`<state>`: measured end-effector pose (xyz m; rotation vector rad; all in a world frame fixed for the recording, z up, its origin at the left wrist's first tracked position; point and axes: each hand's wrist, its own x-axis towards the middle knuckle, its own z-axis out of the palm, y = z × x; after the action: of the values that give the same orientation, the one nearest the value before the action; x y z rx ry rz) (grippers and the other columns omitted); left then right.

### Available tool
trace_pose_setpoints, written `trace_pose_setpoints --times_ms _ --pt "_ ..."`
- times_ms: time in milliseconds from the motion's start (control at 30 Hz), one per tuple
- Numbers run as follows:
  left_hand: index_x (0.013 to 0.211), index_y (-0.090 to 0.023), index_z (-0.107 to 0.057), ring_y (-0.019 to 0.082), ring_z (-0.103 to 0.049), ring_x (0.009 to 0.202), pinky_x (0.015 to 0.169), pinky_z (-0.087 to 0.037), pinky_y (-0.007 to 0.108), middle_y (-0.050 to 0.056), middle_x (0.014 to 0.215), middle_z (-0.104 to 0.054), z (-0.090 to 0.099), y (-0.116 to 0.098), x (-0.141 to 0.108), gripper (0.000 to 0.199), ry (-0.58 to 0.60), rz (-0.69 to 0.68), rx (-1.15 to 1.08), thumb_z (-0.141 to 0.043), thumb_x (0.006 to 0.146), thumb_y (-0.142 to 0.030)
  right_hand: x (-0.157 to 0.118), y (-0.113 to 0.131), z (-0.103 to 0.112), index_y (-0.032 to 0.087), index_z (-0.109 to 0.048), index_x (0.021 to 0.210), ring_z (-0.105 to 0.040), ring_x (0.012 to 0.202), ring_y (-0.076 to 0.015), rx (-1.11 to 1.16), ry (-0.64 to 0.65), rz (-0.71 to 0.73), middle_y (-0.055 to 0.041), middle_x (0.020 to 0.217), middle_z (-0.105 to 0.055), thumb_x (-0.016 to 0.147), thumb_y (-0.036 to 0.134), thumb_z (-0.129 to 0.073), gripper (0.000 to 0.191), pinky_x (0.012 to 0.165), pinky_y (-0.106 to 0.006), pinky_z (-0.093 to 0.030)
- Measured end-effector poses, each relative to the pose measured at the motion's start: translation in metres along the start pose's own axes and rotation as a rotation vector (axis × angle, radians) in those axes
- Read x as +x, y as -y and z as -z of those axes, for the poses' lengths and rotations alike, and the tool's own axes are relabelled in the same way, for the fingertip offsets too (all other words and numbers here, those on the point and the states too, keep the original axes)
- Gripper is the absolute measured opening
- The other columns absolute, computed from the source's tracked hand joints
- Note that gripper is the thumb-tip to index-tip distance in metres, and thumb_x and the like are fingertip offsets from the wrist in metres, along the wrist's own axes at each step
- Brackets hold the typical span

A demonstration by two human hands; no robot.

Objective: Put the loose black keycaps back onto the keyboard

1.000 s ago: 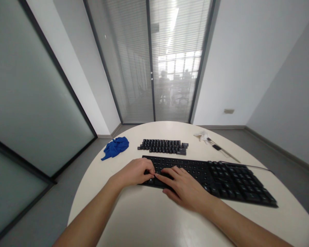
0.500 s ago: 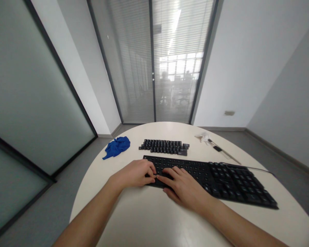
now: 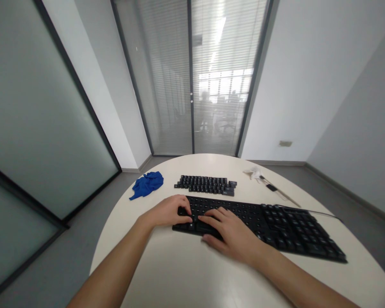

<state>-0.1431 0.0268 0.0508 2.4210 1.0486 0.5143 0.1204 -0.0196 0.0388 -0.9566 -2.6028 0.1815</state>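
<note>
A black keyboard [image 3: 288,226] lies at a slant on the table; many keycaps are off its left part, while the right part still carries its keys. Over its left end is my left hand [image 3: 168,212], thumb and forefinger apart with a gap between the tips and nothing visible in it. My right hand [image 3: 229,233] rests on the keyboard's middle-left front, fingers stretched out, its forefinger tip near the left thumb and its own thumb by the front edge. Behind the keyboard, loose black keycaps [image 3: 208,184] stand in rows.
A crumpled blue cloth [image 3: 147,184] lies at the left of the round pale table [image 3: 170,269]. White crumpled tissue [image 3: 253,172] and a thin stick with a black part [image 3: 271,187] lie at the back right. The keyboard's cable [image 3: 324,212] trails right.
My left hand has drawn slightly left, and its thumb and forefinger have parted, showing more of the keyboard's left end. My right hand stays nearly in place, its fingers slightly shifted.
</note>
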Motion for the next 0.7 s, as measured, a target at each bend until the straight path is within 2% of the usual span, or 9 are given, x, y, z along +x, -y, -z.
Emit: trace_pose_setpoints --times_ms 100,233,367,467,700 --pt "0.087 -0.021 -0.075 0.018 -0.063 0.090 0.082 -0.047 0.027 0.003 0.096 -0.068 -0.001 -0.001 0.001 0.011 0.000 0.004 -0.014 -0.077 0.082 -0.030 0.014 0.000 0.006 0.024 -0.069 0.116 -0.062 0.097 -0.0225 0.013 0.033 -0.053 -0.0065 0.107 -0.070 0.100 0.034 -0.051 0.027 0.087 -0.036 -0.046" --pt "0.085 -0.020 -0.074 0.018 -0.063 0.085 0.080 -0.046 0.027 0.002 0.089 -0.069 -0.001 -0.003 0.002 0.012 -0.024 0.011 0.009 -0.068 0.088 -0.030 0.045 -0.011 0.009 0.021 -0.074 0.099 -0.064 0.091 -0.0213 -0.114 0.043 -0.085 -0.0052 0.094 -0.073 0.097 0.027 -0.056 0.019 0.082 -0.033 -0.044" --pt "0.079 -0.019 -0.072 0.017 -0.063 0.083 0.077 -0.046 0.026 0.002 0.088 -0.069 -0.001 -0.005 0.002 0.014 -0.046 0.023 0.080 -0.063 0.088 -0.024 0.082 -0.029 0.003 0.020 -0.074 0.095 -0.062 0.097 -0.0233 -0.316 -0.009 -0.131 -0.0062 0.098 -0.072 0.094 0.022 -0.059 0.015 0.081 -0.034 -0.041" --pt "0.075 -0.020 -0.072 0.017 -0.062 0.081 0.075 -0.045 0.025 0.002 0.087 -0.069 0.000 -0.006 0.001 0.018 -0.036 0.029 0.149 -0.059 0.088 -0.023 0.103 -0.036 -0.006 0.018 -0.073 0.097 -0.059 0.103 -0.0259 -0.359 -0.027 -0.128 -0.0104 0.103 -0.070 0.094 0.022 -0.060 0.015 0.087 -0.036 -0.040" --pt "0.070 -0.020 -0.070 0.017 -0.060 0.070 0.070 -0.044 0.026 0.001 0.072 -0.067 0.004 -0.002 -0.002 0.023 -0.026 0.080 0.201 -0.056 0.088 -0.022 0.129 -0.032 -0.025 0.015 -0.071 0.101 -0.056 0.108 -0.0276 -0.413 -0.035 -0.073 -0.0134 0.109 -0.069 0.095 0.019 -0.055 0.017 0.090 -0.038 -0.039"
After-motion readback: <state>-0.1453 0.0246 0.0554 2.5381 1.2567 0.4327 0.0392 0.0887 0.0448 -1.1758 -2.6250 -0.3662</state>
